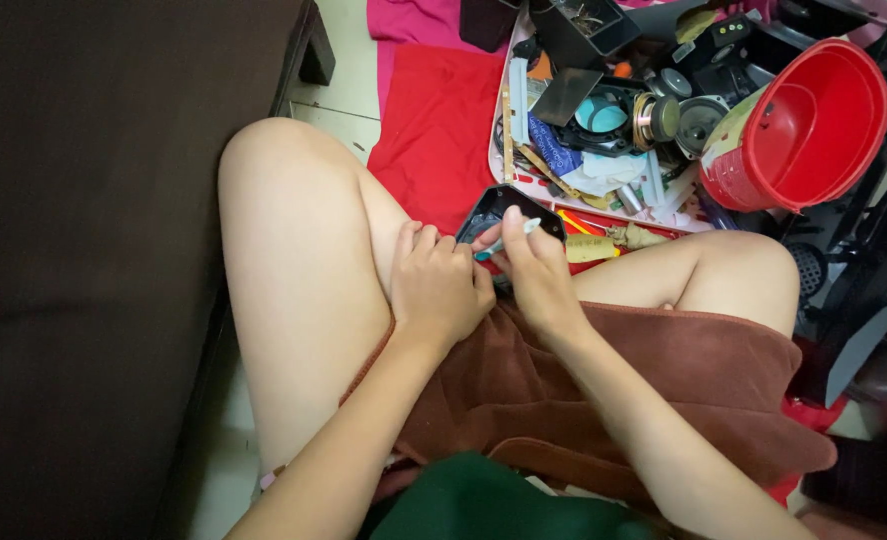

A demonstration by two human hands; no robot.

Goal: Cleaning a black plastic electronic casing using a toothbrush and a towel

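My left hand (439, 285) rests over my lap with its fingers curled around the near edge of a small black device casing (492, 212). My right hand (534, 270) pinches a thin tool with a teal and white handle (509, 240), its tip lying on the casing. Both hands meet just in front of my knees, above a brown cloth (664, 370) on my lap. The part of the casing under my fingers is hidden.
A white tray (500, 150) of speaker parts, scraps and small components lies ahead on a red cloth (434, 120). A red plastic bucket (809, 125) stands at the right. A dark sofa (84, 250) fills the left side. Black plastic parts (864, 290) lie at the far right.
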